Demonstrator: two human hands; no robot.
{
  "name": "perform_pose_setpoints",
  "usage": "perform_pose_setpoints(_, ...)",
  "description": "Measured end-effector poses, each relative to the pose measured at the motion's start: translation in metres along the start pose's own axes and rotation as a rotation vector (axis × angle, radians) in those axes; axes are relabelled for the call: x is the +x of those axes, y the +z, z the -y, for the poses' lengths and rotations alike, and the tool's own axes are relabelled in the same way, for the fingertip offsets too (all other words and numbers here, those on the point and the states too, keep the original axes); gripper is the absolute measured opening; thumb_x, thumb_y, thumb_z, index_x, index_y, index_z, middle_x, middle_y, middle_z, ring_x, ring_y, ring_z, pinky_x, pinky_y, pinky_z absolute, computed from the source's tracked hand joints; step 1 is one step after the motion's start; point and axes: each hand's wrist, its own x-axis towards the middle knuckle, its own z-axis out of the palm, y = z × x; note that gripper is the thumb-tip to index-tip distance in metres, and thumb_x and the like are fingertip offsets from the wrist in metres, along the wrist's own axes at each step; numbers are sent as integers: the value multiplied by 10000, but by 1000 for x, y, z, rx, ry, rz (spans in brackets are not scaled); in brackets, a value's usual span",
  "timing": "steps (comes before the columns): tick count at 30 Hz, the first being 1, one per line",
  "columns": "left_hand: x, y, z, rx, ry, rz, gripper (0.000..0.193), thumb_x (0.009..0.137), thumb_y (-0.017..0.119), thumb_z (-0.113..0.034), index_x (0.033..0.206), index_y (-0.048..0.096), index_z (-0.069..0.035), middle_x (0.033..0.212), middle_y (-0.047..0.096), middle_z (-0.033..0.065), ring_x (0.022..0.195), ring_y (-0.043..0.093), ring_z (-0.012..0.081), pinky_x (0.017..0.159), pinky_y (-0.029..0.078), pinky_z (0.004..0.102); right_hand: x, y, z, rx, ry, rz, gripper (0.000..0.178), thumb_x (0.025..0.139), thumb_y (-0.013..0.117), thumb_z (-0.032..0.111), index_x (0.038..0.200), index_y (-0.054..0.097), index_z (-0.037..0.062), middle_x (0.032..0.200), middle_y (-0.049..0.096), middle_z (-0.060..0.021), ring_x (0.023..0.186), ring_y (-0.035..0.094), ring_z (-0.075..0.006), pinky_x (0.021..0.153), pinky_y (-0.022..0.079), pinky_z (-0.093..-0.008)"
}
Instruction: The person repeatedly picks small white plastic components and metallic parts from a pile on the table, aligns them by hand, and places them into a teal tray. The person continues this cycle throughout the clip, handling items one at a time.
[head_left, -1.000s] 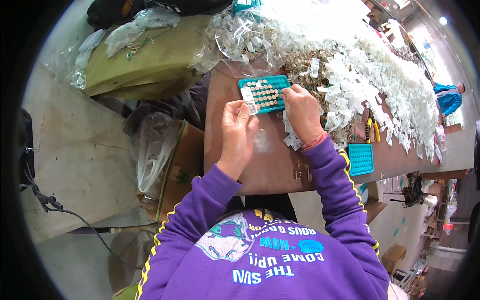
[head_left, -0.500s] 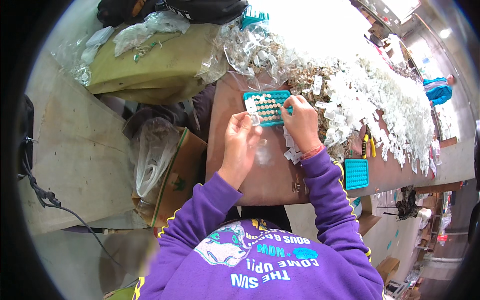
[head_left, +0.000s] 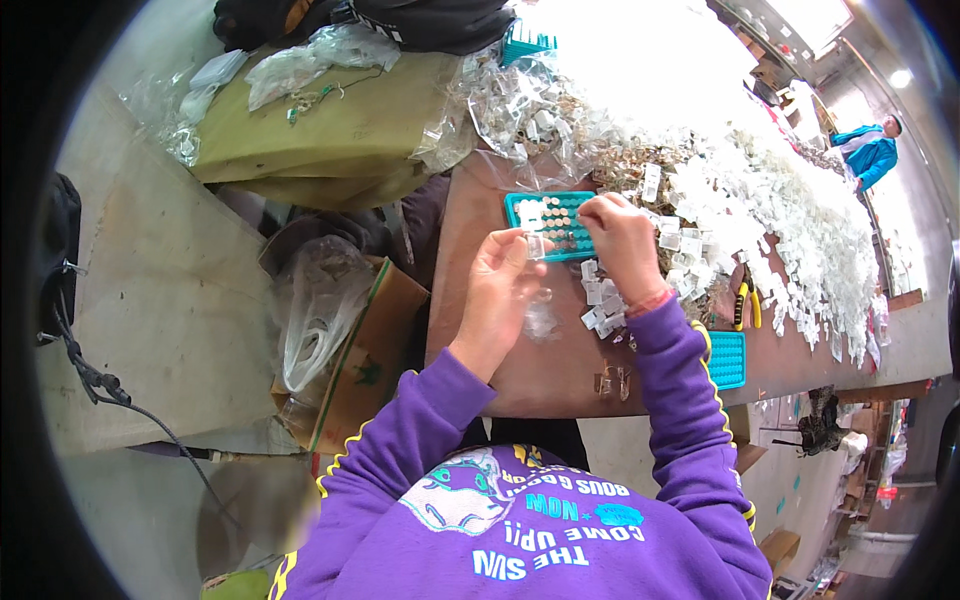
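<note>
Between the thumb and fingers of my left hand (head_left: 492, 290) is a small clear plastic case (head_left: 535, 246), held at the near left edge of a teal tray (head_left: 572, 257). Rows of small pale round pieces (head_left: 556, 212) sit in the tray. My right hand (head_left: 625, 245) is over the tray's right side with thumb and fingertips pinched together; whatever is between them is too small to make out. Below that wrist several clear plastic cases (head_left: 602, 305) lie loose on the brown table (head_left: 480, 350).
A huge heap of clear plastic cases (head_left: 760, 190) covers the table's far and right side. Yellow-handled pliers (head_left: 741, 305) and a second teal tray (head_left: 728, 358) lie by my right forearm. A cardboard box (head_left: 375, 340) with plastic bags stands left. Far right is a person in blue (head_left: 868, 158).
The whole view has shifted, so the table and tray appear farther right. Both hands remain at the tray, the left still holding the clear case, the right still pinched.
</note>
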Motion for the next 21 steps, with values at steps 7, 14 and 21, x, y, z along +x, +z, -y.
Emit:
perform_pose_setpoints(7, 0, -1, 3, 105, 14, 86, 128, 981, 594, -173, 1085, 572, -103, 1037, 671, 65, 866, 642, 119, 696, 514, 244, -27, -32, 55, 365, 5, 43, 105, 789, 714, -21, 883, 717, 26, 848, 677, -65, 736, 669, -132, 644, 551, -250)
perform_pose_setpoints(14, -1, -1, 3, 103, 26, 149, 115, 961, 612, -126, 1057, 586, -69, 1031, 658, 47, 850, 653, 150, 754, 557, 283, -25, -27, 63, 197, -107, -52, 104, 776, 721, 0, 872, 702, 34, 822, 661, -80, 699, 664, -186, 614, 533, -284)
perform_pose_setpoints(21, 0, -3, 4, 101, -18, 135, 114, 964, 617, -144, 1047, 602, -68, 1047, 649, 37, 910, 641, 122, 786, 555, 289, -29, -40, 65, 224, -85, 56, 122, 780, 714, 3, 897, 723, 37, 821, 670, -87, 701, 666, -199, 627, 535, -286)
